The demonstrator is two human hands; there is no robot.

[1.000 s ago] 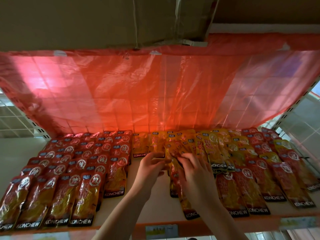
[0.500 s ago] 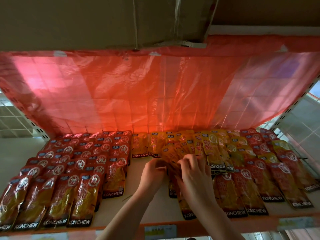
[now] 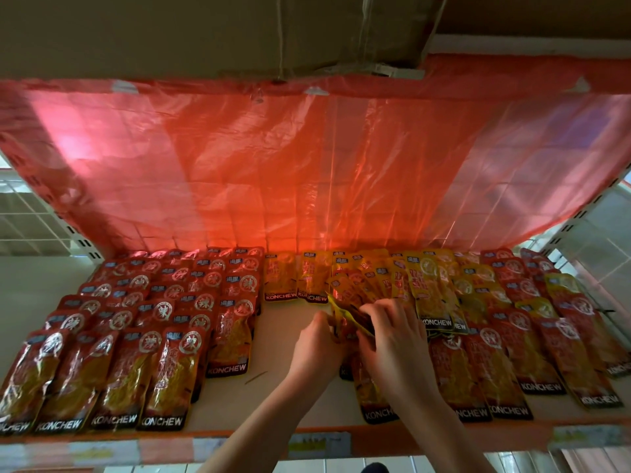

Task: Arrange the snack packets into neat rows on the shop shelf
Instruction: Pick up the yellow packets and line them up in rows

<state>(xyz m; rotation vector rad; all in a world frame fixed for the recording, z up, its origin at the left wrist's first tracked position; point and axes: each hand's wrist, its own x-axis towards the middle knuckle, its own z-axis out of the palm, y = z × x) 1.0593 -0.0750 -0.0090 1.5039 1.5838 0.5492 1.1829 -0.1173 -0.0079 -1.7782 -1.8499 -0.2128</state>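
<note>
Pale shelf (image 3: 290,339) — snack packets (image 3: 164,373) in rows, toothpick (image 3: 256,377).

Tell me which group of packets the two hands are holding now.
The fanned yellow packets in the middle: left hand and right hand grip them, while other groups lie flat, untouched.

I see two bare forearms rising from the bottom edge, no sleeves anywhere along them. My left hand (image 3: 316,349) and right hand (image 3: 396,349) wear no gloves. No rings, watch or bands show.

Your left hand (image 3: 316,349) and right hand (image 3: 392,339) both grip a fanned bunch of packets (image 3: 351,302) mid-shelf (image 3: 273,397) — red rows (image 3: 136,336) toward its left edge.
</note>
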